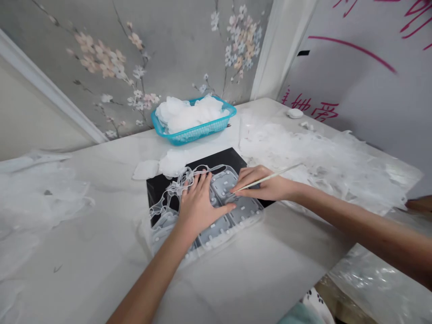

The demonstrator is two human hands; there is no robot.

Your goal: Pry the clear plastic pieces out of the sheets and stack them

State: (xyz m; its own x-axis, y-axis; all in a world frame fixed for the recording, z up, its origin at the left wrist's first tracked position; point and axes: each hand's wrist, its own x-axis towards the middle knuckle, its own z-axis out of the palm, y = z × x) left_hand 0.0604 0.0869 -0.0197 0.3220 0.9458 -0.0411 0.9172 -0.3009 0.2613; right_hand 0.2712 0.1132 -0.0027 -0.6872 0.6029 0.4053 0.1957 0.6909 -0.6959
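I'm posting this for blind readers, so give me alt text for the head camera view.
A person's left hand lies spread on a translucent molded sheet, over a black mat, while the right hand holds a thin pale stick over it. Behind stands a blue basket heaped with white pieces; translucent scraps lie at right on the white table.

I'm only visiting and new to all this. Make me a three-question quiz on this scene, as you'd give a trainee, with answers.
1. Which hand holds the stick?
2. What colour is the basket: a) red, b) blue, c) yellow?
3. True or false: the left hand rests on the grey panels.

Key: 1. The right hand. 2. b. 3. True.
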